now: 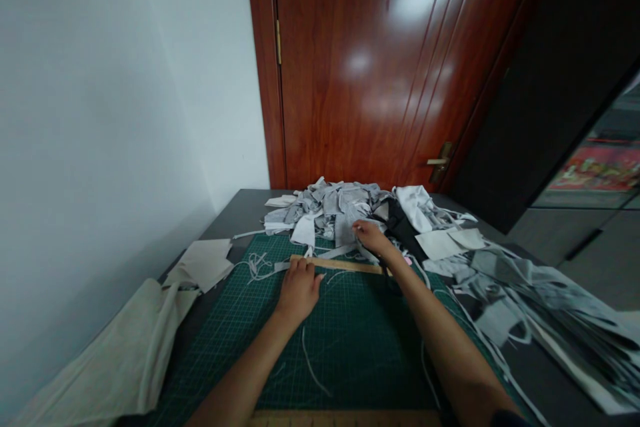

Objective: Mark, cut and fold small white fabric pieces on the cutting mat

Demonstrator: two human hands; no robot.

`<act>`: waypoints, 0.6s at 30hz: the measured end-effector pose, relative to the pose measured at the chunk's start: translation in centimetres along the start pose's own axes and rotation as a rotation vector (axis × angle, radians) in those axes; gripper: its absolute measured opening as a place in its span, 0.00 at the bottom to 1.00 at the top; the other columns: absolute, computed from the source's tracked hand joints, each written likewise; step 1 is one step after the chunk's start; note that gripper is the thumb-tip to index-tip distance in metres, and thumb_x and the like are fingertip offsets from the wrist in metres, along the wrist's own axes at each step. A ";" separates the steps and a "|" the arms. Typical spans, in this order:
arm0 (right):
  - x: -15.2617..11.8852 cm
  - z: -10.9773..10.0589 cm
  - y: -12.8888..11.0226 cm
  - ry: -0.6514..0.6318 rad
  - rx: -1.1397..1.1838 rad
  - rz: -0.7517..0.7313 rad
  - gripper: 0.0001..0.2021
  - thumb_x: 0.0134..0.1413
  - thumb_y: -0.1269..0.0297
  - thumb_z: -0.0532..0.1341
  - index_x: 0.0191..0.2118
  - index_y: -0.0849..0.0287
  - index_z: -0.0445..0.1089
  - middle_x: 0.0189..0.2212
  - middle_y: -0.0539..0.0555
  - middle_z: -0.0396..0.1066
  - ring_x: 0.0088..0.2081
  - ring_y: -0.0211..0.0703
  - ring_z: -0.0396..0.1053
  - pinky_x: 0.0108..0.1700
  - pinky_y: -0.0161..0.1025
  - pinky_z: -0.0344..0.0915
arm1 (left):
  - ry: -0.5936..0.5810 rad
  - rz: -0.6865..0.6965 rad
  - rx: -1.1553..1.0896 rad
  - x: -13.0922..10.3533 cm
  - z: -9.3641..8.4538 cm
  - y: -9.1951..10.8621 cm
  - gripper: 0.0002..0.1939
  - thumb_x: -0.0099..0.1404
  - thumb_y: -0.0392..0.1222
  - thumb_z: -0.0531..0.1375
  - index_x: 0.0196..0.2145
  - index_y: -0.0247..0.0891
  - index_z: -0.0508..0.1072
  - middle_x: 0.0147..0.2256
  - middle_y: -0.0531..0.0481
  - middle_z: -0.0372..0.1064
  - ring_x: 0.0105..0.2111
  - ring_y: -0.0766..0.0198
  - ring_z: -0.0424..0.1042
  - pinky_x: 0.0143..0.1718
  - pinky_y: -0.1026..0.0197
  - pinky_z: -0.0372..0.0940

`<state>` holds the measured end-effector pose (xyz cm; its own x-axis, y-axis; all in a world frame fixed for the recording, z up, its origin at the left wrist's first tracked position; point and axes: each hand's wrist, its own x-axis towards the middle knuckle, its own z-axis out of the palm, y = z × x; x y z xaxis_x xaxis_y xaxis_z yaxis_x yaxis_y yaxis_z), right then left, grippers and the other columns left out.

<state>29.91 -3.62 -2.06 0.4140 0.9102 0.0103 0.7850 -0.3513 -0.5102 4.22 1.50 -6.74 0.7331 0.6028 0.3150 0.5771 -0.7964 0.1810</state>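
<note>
My left hand [299, 285] rests on the green cutting mat [360, 333], its fingers over the left end of a wooden ruler [345, 265]. The thumb is apart from the fingers, and nothing shows in its grasp. My right hand [370, 236] is raised at the front edge of a heap of grey and white fabric scraps [340, 203]. Its fingers are closed together near the grey cloth; what they hold, if anything, is too small to make out. Thin white strips lie around the ruler.
Cream cloth [120, 353] and pale pieces [205, 263] lie along the left edge. Long grey strips [560, 307] spread over the right side. A second wooden ruler [345, 419] crosses the near edge. Behind the table stands a brown door [370, 80].
</note>
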 end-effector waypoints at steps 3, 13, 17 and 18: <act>0.4 -0.4 3.0 0.244 -0.121 0.128 0.27 0.65 0.73 0.54 0.68 0.62 0.61 0.57 0.72 0.70 0.56 0.59 0.70 0.55 0.51 0.65 | -0.002 0.000 0.020 0.0 0.1 0.1 0.13 0.74 0.43 0.55 0.44 0.31 0.75 0.49 0.35 0.70 0.54 0.45 0.66 0.54 0.48 0.64; 0.4 0.8 4.5 0.397 -0.251 0.163 0.12 0.65 0.70 0.57 0.43 0.60 0.78 0.45 0.65 0.75 0.48 0.54 0.75 0.46 0.41 0.66 | 0.003 0.004 0.009 0.0 -0.1 0.2 0.13 0.73 0.43 0.57 0.45 0.31 0.75 0.49 0.35 0.71 0.54 0.45 0.66 0.54 0.48 0.64; -0.3 -0.4 3.4 0.546 -0.180 0.126 0.12 0.63 0.74 0.55 0.44 0.62 0.75 0.44 0.65 0.73 0.41 0.51 0.74 0.43 0.42 0.66 | 0.000 0.016 0.012 -0.1 -0.1 0.2 0.13 0.73 0.44 0.56 0.44 0.32 0.76 0.48 0.35 0.71 0.55 0.45 0.66 0.55 0.47 0.63; -0.5 -1.0 3.2 0.596 -0.149 0.115 0.12 0.62 0.75 0.54 0.45 0.63 0.74 0.45 0.66 0.72 0.40 0.51 0.74 0.43 0.43 0.67 | 0.001 0.014 0.013 -0.1 -0.1 0.2 0.13 0.73 0.44 0.56 0.45 0.32 0.76 0.48 0.35 0.71 0.55 0.44 0.66 0.54 0.47 0.64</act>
<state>32.70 -5.38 -2.85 0.6520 0.6010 0.4623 0.7581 -0.5058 -0.4115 4.23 1.32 -6.62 0.7408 0.5916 0.3181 0.5713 -0.8040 0.1648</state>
